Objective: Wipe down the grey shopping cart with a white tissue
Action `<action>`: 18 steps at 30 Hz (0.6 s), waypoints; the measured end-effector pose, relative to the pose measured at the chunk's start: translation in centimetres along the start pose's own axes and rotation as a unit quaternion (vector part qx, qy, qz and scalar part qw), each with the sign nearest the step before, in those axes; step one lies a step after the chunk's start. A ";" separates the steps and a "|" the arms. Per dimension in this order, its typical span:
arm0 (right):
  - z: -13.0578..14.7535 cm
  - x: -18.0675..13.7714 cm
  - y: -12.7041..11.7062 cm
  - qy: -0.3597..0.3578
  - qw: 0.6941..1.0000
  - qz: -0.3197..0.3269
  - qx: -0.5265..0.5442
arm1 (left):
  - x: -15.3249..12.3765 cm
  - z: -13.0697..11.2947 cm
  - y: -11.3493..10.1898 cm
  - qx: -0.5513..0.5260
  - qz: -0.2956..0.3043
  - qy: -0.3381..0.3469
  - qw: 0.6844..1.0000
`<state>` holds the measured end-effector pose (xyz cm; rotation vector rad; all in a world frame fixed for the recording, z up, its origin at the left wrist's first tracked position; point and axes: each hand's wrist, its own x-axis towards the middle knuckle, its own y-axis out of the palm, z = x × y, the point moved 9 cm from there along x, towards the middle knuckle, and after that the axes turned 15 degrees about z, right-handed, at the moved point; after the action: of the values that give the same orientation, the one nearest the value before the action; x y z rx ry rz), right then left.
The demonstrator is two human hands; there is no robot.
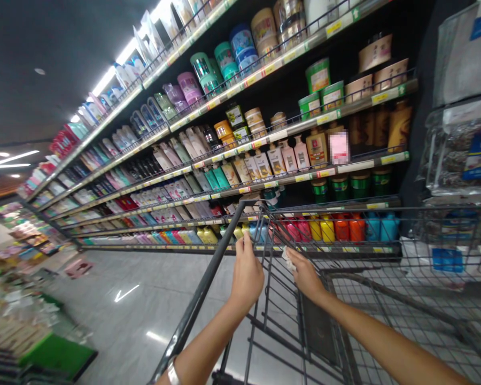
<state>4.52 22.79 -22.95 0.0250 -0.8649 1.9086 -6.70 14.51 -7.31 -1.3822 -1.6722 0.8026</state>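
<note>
My left hand [247, 271] is over the metal shopping cart [225, 240], just inside its thick dark side bar. Its fingers are curled closed, and what they hold, if anything, is hidden from this angle. A silver bracelet [173, 371] circles the left wrist. My right hand [305, 275] reaches across the wire basket with its fingers closed on a crumpled white tissue [287, 260]. Beneath both hands the cart's dark wires and a flat dark panel [319, 326] are visible.
Long shelves [288, 131] of bottles, jars and tubs run along the aisle beyond the cart. Plastic-wrapped packs [460, 144] hang at the right. Grey floor [140, 299] lies to the left, with a green display stand [58, 353] at the lower left.
</note>
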 end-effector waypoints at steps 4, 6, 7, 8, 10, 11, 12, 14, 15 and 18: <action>-1.9 -1.3 -0.1 0.083 0.988 0.117 -0.057 | 0.1 -0.1 0.0 0.016 0.010 -0.022 1.000; -2.8 -1.8 -0.1 0.138 0.970 0.184 -0.074 | 0.2 -0.1 0.1 0.025 0.020 -0.036 0.999; -3.2 -1.8 -0.4 0.163 0.962 0.207 -0.079 | 0.2 -0.1 0.1 0.027 0.024 -0.040 0.999; -3.4 -1.7 -0.7 0.184 0.955 0.218 -0.082 | 0.2 -0.2 0.1 0.029 0.028 -0.042 0.998; -3.1 -0.9 -1.9 0.202 0.953 0.209 -0.083 | 0.3 -0.3 0.1 0.031 0.032 -0.045 0.998; -2.6 -0.2 -2.7 0.200 0.959 0.183 -0.078 | 0.3 -0.3 0.1 0.031 0.032 -0.047 0.998; -1.8 0.6 -3.5 0.186 0.969 0.148 -0.069 | 0.3 -0.3 0.1 0.032 0.032 -0.048 0.998; 0.8 1.9 -5.5 0.113 0.993 0.027 -0.022 | 0.3 -0.3 0.1 0.034 0.030 -0.045 0.998; 2.5 2.3 -5.9 0.058 0.998 -0.016 0.006 | 0.3 -0.3 0.2 0.035 0.029 -0.042 0.998; 6.5 2.3 -4.7 -0.069 0.995 -0.045 0.058 | 0.4 -0.2 0.2 0.033 0.021 -0.027 0.999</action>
<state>4.86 21.95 -14.64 0.2654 -0.8293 1.8870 -6.45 14.88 -7.29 -1.3637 -1.6474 0.9184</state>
